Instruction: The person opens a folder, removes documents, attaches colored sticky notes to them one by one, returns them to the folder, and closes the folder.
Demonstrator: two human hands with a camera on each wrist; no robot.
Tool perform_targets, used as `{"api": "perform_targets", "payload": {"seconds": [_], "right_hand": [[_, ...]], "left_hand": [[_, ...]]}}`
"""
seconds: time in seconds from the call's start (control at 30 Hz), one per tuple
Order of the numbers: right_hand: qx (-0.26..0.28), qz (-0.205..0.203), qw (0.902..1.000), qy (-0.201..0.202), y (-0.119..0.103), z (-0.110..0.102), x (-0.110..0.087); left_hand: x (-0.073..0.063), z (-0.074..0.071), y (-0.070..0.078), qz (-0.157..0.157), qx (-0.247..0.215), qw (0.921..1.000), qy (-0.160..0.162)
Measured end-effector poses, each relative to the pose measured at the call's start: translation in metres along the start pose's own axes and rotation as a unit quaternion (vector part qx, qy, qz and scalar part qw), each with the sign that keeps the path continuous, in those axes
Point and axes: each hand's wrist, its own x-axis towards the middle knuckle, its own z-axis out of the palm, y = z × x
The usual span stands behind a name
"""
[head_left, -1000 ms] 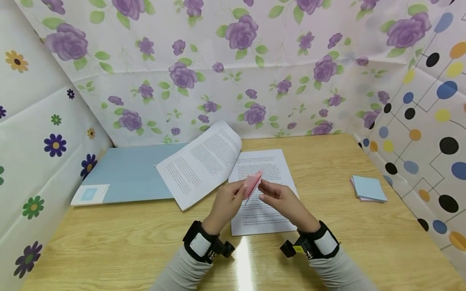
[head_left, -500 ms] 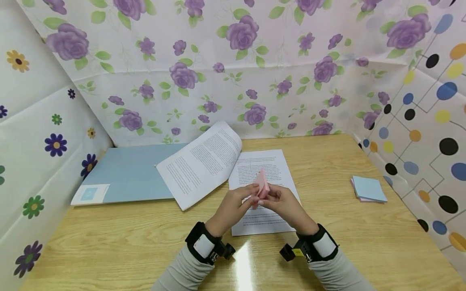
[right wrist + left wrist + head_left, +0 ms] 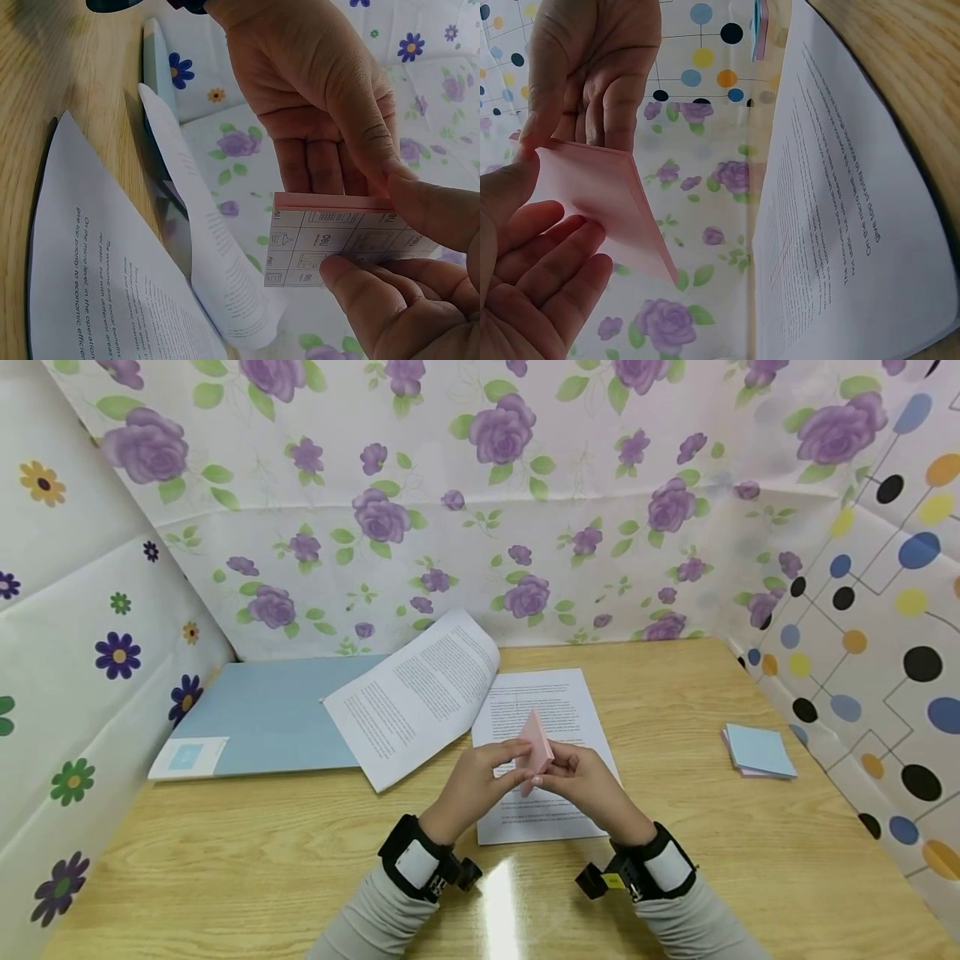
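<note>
One pink sticky-note pad (image 3: 622,206) is held by two bare hands, raised above one flat printed page (image 3: 543,693) and apart from it. The left hand (image 3: 476,781) pinches the pad between thumb and fingers; the gap between them is only the thickness of the pad, with fingertips against the plain pink face. The right hand (image 3: 588,783) pinches the pad in the same manner at its other side, its thumb near the pad edge and its fingertips against the printed backing (image 3: 319,240), which bears a grid of small pictures and repeated lettering. The pad stands tilted between the two hands. One curled printed page (image 3: 412,693) lies at the left of the flat page and overlaps one blue-grey folder (image 3: 285,710); the folder carries one white label (image 3: 187,757) at its near-left corner. Two stacked note pads lie on the right part of the wood-grain table (image 3: 660,710), well apart from the hands: one light-blue pad (image 3: 761,749) on top, one pinkish pad (image 3: 753,772) beneath, with only its edges exposed. Two black wrist straps, one per wrist, each carry one small camera. Three patterned coverings enclose the table: roses behind, small flowers left, dots right.
</note>
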Motion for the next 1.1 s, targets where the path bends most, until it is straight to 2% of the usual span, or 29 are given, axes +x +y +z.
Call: {"api": "perform_targets", "payload": {"seconds": [0.27,0.57,0.93,1.1], "right_hand": [[-0.018,0.011,0.9998,0.001,0.002,-0.002,-0.001],[-0.02,0.008,0.9998,-0.006,0.004,-0.002,-0.001],[-0.008,0.01,0.9999,-0.01,0.006,-0.001,-0.001],[-0.009,0.01,0.9999,-0.01,0.009,-0.001,-0.001]], "left_hand": [[-0.002,0.002,-0.001,0.013,0.013,0.9998,-0.012],[-0.003,0.002,-0.001,-0.001,0.017,0.9996,-0.02],[-0.003,-0.004,-0.006,-0.003,0.002,0.9976,-0.069],[-0.003,-0.003,-0.011,0.013,0.005,0.998,-0.061]]}}
